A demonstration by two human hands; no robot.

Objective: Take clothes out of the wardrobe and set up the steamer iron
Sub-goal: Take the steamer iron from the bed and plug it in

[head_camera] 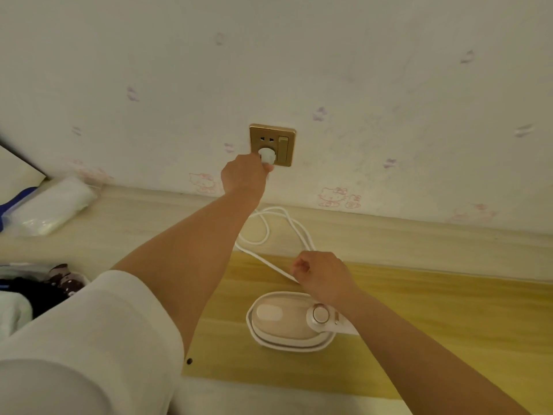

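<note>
Left hand [244, 175] grips plug [266, 156] at wall socket [272, 144], seemingly seated. Right hand [321, 274] pinches cord [269, 262] just beyond steamer iron [287, 320].

Head view, looking down, near wall socket [272, 145], close

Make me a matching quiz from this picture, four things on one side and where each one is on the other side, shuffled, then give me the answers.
Things:
1. round white plug
2. looped white power cord
3. pink and white steamer iron
4. gold-framed wall socket

Places:
A. lying on the yellow wooden board
B. mounted on the patterned wallpaper
C. at the socket, pinched by the left hand
D. trailing over the pale ledge below the wall, gripped by the right hand

Pairs: 1-C, 2-D, 3-A, 4-B
</note>
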